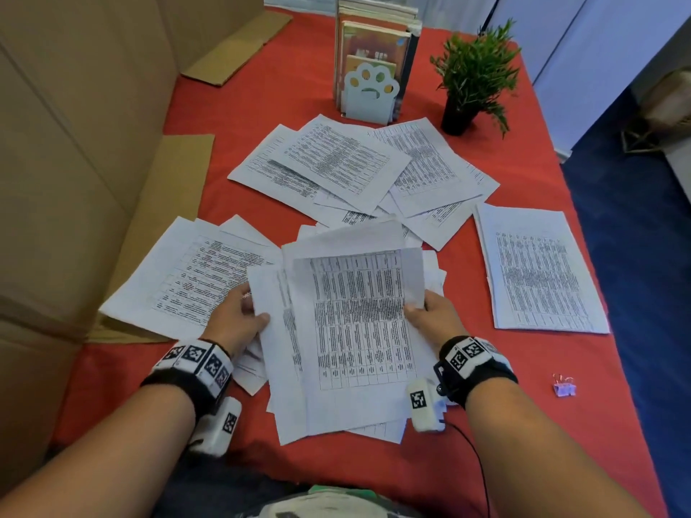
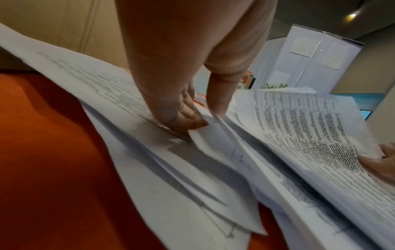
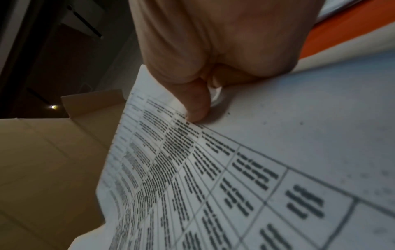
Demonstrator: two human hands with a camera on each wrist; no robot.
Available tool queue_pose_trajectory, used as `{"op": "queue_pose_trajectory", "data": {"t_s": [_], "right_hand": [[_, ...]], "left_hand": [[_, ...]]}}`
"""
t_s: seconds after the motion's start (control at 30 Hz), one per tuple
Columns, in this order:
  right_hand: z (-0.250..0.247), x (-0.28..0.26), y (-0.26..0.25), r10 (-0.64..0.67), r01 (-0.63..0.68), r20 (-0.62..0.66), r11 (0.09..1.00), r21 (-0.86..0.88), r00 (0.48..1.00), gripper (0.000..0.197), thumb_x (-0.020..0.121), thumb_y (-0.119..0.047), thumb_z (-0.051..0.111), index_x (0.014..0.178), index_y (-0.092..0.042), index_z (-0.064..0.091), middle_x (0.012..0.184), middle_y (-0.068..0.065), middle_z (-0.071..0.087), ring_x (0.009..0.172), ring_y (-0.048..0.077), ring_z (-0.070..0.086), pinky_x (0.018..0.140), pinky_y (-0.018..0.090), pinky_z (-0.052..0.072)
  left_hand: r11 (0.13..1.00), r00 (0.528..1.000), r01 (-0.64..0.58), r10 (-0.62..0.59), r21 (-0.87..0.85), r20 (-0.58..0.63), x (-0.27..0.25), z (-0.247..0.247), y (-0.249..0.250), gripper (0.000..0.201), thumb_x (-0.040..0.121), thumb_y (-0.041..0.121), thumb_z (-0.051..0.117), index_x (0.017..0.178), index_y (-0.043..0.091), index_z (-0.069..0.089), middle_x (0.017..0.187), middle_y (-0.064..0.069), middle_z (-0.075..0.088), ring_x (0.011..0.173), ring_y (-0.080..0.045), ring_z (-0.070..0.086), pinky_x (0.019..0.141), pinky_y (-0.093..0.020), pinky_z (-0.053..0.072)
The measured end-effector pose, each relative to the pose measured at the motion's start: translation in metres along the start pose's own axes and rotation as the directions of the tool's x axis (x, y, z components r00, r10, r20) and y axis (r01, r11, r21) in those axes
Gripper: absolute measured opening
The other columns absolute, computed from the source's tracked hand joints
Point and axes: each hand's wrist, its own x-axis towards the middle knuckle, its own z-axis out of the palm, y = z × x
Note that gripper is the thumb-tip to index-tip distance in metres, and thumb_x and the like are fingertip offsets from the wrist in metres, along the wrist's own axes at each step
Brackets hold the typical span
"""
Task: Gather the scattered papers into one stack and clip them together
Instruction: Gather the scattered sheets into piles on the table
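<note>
A loose bundle of printed papers (image 1: 355,330) is held between both hands over the red tablecloth. My left hand (image 1: 239,319) grips its left edge, thumb on top; the left wrist view shows the fingers (image 2: 183,116) under the sheets (image 2: 299,135). My right hand (image 1: 430,315) pinches the right edge; its thumb (image 3: 196,104) presses the top sheet (image 3: 235,169). More papers lie scattered: a pile at the left (image 1: 187,278), a spread at the back (image 1: 355,166), a sheet set at the right (image 1: 538,271). A small pink binder clip (image 1: 564,386) lies at the right, beyond my right wrist.
Cardboard walls (image 1: 67,143) and flaps stand along the left. A paw-shaped book holder with books (image 1: 370,87) and a potted plant (image 1: 471,76) stand at the back. The table's right edge (image 1: 583,218) drops to blue floor.
</note>
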Motion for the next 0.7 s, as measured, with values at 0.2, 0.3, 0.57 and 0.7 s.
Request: {"op": "queue_pose_trajectory", "data": {"t_s": [0.2, 0.3, 0.57, 0.7], "right_hand": [[-0.002, -0.001, 0.010, 0.066, -0.072, 0.042, 0.985, 0.156, 0.997, 0.025, 0.087, -0.005, 0.059, 0.110, -0.010, 0.064, 0.095, 0.009, 0.069, 0.092, 0.029, 0.065, 0.089, 0.043, 0.052], [-0.006, -0.004, 0.023, 0.126, -0.118, -0.032, 0.974, 0.194, 0.992, 0.018, 0.086, -0.003, 0.058, 0.101, -0.012, 0.065, 0.096, 0.016, 0.069, 0.093, 0.034, 0.066, 0.089, 0.049, 0.053], [-0.010, -0.015, 0.026, 0.265, -0.238, -0.022, 0.896, 0.375, 0.964, 0.021, 0.090, 0.003, 0.052, 0.109, -0.002, 0.060, 0.100, 0.021, 0.065, 0.093, 0.034, 0.063, 0.092, 0.050, 0.049], [-0.008, -0.022, 0.025, 0.224, -0.225, 0.039, 0.923, 0.312, 0.974, 0.020, 0.090, -0.002, 0.055, 0.107, -0.010, 0.061, 0.108, 0.018, 0.067, 0.105, 0.036, 0.063, 0.097, 0.053, 0.047]], "left_hand": [[0.990, 0.992, -0.071, 0.083, 0.125, -0.094, 0.000, 0.004, -0.005, 0.032, 0.083, 0.011, 0.064, 0.115, 0.007, 0.061, 0.110, -0.012, 0.066, 0.089, -0.022, 0.057, 0.079, -0.032, 0.045], [0.997, 0.992, -0.033, 0.042, 0.077, -0.119, 0.001, 0.003, -0.011, 0.022, 0.086, 0.024, 0.062, 0.099, 0.007, 0.066, 0.101, -0.014, 0.069, 0.088, -0.030, 0.063, 0.082, -0.042, 0.053], [0.979, 0.968, -0.190, 0.199, 0.069, -0.152, -0.015, 0.022, 0.000, 0.027, 0.091, 0.024, 0.057, 0.106, 0.005, 0.069, 0.137, 0.000, 0.045, 0.111, -0.019, 0.054, 0.094, -0.033, 0.045], [0.985, 0.981, -0.172, 0.173, 0.013, -0.084, -0.021, 0.030, 0.008, 0.031, 0.087, 0.006, 0.057, 0.115, 0.020, 0.062, 0.107, -0.003, 0.065, 0.096, -0.024, 0.063, 0.082, -0.031, 0.050]]}}
